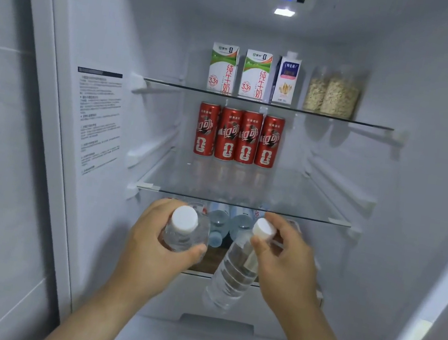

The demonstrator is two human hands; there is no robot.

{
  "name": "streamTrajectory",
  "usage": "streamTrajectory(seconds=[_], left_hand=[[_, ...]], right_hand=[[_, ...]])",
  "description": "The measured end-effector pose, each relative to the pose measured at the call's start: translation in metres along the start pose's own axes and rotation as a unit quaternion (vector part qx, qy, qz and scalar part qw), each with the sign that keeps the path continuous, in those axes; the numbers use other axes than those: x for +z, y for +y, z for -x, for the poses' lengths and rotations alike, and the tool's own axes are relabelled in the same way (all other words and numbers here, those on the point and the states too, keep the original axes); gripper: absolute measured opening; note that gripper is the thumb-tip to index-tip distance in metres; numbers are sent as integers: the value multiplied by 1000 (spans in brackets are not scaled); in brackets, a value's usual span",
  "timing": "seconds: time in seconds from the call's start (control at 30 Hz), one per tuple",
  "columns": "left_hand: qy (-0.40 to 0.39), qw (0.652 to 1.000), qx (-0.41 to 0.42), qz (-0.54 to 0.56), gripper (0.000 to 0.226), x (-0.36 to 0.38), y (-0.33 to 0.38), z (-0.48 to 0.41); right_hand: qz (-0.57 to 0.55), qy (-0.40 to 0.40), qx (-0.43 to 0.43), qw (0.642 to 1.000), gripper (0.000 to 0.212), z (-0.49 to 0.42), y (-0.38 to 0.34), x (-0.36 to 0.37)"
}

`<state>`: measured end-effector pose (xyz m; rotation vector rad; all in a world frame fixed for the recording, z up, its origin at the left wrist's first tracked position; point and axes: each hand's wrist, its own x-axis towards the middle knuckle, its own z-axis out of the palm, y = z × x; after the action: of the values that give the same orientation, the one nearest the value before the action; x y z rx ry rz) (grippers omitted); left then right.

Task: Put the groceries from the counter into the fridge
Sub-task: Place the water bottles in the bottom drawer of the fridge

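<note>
Below the mid glass shelf [243, 206] of the open fridge [409, 82], two water bottles are held. The left bottle [183, 231], white cap toward the camera, is gripped round its body by the left hand [157, 244], fingers & thumb curled. The right bottle [232, 275], tilted w/ base down-left, is pinched just under its cap by the right hand [285, 257]. Behind them, more bottles [218, 222] are seen lying on the lower shelf. Red cans [238, 136] are lined up on the mid shelf; cartons [239, 71] & jars [334, 90] above.
</note>
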<state>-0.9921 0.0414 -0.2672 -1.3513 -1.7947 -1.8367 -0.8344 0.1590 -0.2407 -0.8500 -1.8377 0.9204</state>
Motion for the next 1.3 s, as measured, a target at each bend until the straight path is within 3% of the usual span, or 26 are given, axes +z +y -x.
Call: streamTrajectory(seconds=[0.17,0.3,0.57,0.93,1.17,1.3], left_hand=[[10,994,95,-55,59,3,-15,8],[17,991,106,-83,65,2,-32,10],[47,972,208,-101,47,5,-40,8],[70,969,219,-88,44,16,-74,5],[88,971,204,-91,67,22,-90,-3],[94,977,143,-129,60,24,-102,1]], right_hand=[[-19,-12,1,1000,50,-2,6,10],[-11,-25,-6,1000,49,-3,7,12],[-4,-38,-4,999,48,-3,7,19],[-25,-64,-8,998,37,-5,12,37],[-19,-64,-8,998,34,-4,22,48],[-15,-68,-9,998,32,-8,25,53]])
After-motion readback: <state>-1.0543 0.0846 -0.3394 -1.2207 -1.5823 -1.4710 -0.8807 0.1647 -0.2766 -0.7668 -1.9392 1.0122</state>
